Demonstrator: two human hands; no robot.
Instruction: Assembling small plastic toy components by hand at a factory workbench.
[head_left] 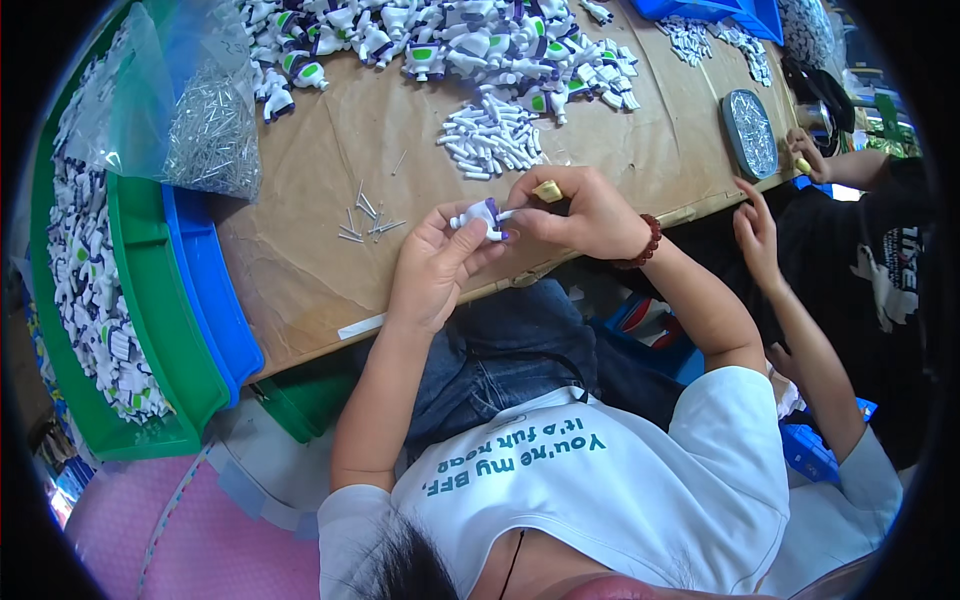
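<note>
My left hand (432, 250) pinches a small white and purple plastic toy body (476, 214) just above the table's near edge. My right hand (595, 218), with a yellow finger cot (547, 190) on one finger, is closed on a slim white peg-shaped part (506, 214). One end of that part meets the right side of the toy body; whether it sits inside is hidden. Beyond the hands lies a heap of short white tube-like parts (490, 138). Left of them, several loose metal pins (366, 212) are scattered on the brown paper covering.
A large pile of white, purple and green toy bodies (480, 50) covers the table's far side. At left stand a clear bag of pins (215, 135), a blue bin (205, 290) and a green bin (160, 300). A grey tray of pins (750, 135) and another person's hand (760, 235) are at right.
</note>
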